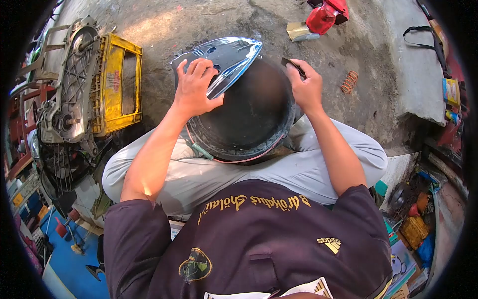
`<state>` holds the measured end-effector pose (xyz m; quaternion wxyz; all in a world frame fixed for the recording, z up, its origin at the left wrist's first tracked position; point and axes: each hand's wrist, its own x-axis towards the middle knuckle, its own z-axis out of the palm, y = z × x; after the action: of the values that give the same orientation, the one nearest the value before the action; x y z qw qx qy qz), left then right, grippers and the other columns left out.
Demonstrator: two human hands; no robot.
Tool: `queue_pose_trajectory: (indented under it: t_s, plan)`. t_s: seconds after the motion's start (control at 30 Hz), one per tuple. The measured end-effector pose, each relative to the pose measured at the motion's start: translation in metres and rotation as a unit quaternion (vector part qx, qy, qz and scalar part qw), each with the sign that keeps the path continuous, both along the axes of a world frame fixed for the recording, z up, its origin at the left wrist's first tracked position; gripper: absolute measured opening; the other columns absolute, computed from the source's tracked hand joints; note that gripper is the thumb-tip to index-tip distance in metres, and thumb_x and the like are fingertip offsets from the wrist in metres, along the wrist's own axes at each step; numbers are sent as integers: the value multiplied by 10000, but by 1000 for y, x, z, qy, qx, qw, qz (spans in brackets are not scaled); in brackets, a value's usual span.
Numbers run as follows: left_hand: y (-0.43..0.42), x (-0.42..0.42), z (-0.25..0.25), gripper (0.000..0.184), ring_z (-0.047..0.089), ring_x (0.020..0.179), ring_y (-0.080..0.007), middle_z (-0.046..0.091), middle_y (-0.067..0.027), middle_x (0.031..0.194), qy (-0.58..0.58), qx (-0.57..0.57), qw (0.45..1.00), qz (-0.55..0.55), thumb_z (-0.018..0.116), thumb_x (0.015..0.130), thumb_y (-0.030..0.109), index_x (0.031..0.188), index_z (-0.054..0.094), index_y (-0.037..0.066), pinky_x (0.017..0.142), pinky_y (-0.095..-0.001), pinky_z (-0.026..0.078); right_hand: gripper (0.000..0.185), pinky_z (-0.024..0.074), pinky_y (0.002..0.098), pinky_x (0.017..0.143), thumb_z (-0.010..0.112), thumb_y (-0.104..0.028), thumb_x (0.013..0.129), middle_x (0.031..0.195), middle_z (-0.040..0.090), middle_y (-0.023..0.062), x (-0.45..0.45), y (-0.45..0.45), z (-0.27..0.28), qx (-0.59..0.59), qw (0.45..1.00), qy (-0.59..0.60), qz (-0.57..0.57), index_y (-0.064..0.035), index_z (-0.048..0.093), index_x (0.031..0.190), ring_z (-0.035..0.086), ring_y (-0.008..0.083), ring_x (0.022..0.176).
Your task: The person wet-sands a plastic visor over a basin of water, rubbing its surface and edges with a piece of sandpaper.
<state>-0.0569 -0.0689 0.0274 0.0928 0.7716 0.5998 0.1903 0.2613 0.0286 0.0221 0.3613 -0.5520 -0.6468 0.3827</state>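
Note:
A glossy dark motorcycle body panel point(231, 52) with a blue-and-white edge leans over the far left rim of a round black tub point(244, 155). My left hand point(195, 88) grips the panel's near side, its fingers bent over the surface and the thumb at the lower edge. Dark liquid point(249, 114) appears to fill the tub between my crossed legs. Off the tub's right side, my right hand point(305, 85) pinches a small, thin, dark folded piece point(295, 68), perhaps sandpaper. That piece is apart from the panel.
To the left stand a yellow plastic crate point(104, 84) and a metal engine casing point(72, 94). A copper-coloured coil spring point(349, 82) lies on the concrete floor at right. Farther off is a red bundle point(326, 17). Cluttered parts point(416, 224) lie at lower right.

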Motion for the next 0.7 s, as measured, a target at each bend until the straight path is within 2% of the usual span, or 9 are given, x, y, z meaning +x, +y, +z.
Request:
queue_pose_trajectory:
  t_s: [0.07, 0.13, 0.2, 0.27, 0.3, 0.4, 0.53, 0.63, 0.7]
  plan:
    - [-2, 2, 1, 622, 539, 1359, -281, 573, -57, 1301, -3, 9, 1000, 0, 887, 652, 398, 1171, 693, 115, 1195, -649, 280, 213, 513, 247, 761, 735, -166, 1040, 930, 743, -11, 0, 1, 3, -11, 1000, 7, -11, -8, 789, 1172, 619, 51, 826]
    - [-9, 12, 2, 620, 544, 1355, -280, 577, -57, 1289, -23, 36, 996, -80, 884, 646, 409, 1157, 684, 122, 1192, -641, 287, 212, 502, 244, 739, 736, -168, 1042, 917, 731, -20, -1, 3, 10, -23, 999, 13, -21, -10, 790, 1171, 600, 45, 808]
    - [-13, 22, 1, 627, 526, 1385, -278, 568, -54, 1315, -22, 33, 994, -98, 892, 641, 430, 1154, 675, 144, 1199, -642, 280, 221, 557, 303, 817, 756, -168, 1006, 964, 798, 85, -1, 3, 14, -39, 998, 19, -34, -2, 794, 1147, 703, 121, 869]
    - [-15, 29, 1, 643, 494, 1431, -275, 551, -56, 1339, 39, 20, 993, -106, 912, 639, 449, 1168, 676, 170, 1215, -647, 269, 221, 558, 305, 818, 753, -169, 1008, 970, 800, 89, 0, 3, 14, -40, 999, 15, -33, -4, 795, 1148, 711, 127, 872]
    - [-14, 29, 1, 640, 428, 1525, -287, 530, -58, 1487, 52, 0, 992, -113, 926, 641, 455, 1166, 680, 184, 1236, -664, 248, 221, 559, 306, 819, 750, -171, 1010, 977, 803, 94, 0, 3, 14, -39, 999, 11, -32, -6, 795, 1149, 720, 133, 875]
    - [-11, 25, 6, 622, 364, 1593, -305, 474, -52, 1636, 41, -10, 990, -132, 928, 674, 469, 1167, 683, 178, 1246, -681, 232, 218, 575, 324, 853, 742, -165, 1007, 1042, 819, 112, 1, -1, 15, -34, 999, -14, -21, -26, 804, 1163, 753, 182, 937]
    - [-11, 35, 8, 605, 314, 1630, -318, 413, -37, 1718, 58, -37, 990, -126, 923, 713, 492, 1164, 679, 171, 1254, -691, 220, 215, 583, 366, 933, 757, -147, 980, 1124, 821, 126, 4, -10, 5, 26, 999, -25, 12, -57, 818, 1166, 760, 261, 1037]
    - [-11, 39, 7, 692, 304, 1634, -310, 413, -29, 1716, 75, -63, 989, -107, 921, 731, 510, 1283, 655, 188, 1260, -686, 210, 343, 542, 426, 1063, 804, -57, 859, 1237, 792, 115, 10, -19, -2, 109, 980, -103, 129, -98, 818, 1199, 694, 324, 1167]
    - [-10, 41, 9, 885, 272, 1654, -299, 351, -36, 1772, 70, -75, 990, -94, 912, 744, 532, 1506, 578, 232, 1275, -666, 176, 382, 542, 433, 1066, 808, -45, 836, 1274, 776, 110, 11, -31, -5, 138, 968, -132, 163, -100, 812, 1214, 682, 328, 1190]
